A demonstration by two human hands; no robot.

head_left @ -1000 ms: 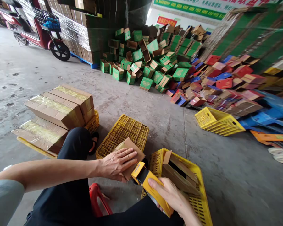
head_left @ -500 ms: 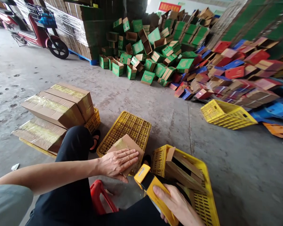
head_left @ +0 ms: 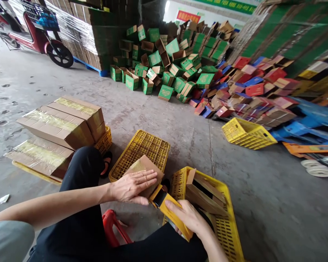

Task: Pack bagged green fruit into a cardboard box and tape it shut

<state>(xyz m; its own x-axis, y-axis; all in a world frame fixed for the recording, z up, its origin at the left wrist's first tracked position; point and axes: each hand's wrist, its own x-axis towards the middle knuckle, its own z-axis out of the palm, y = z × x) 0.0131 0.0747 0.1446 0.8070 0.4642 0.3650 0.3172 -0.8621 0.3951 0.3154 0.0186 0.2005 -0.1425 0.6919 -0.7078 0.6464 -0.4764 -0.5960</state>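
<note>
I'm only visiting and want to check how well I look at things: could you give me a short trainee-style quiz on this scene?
1. Which hand holds the yellow tool?
2. True or false: the left hand is clenched in a fist.
3. What colour is the scooter parked at the back: a) green, b) red, c) white?

Key:
1. The right hand.
2. False; its fingers are stretched out over a cardboard box.
3. b) red.

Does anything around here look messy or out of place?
Yes: the green boxes at the back lie in a jumbled heap, tipped every which way, unlike the taped brown cartons stacked at left. A small white scrap on the floor also looks like litter.
</note>
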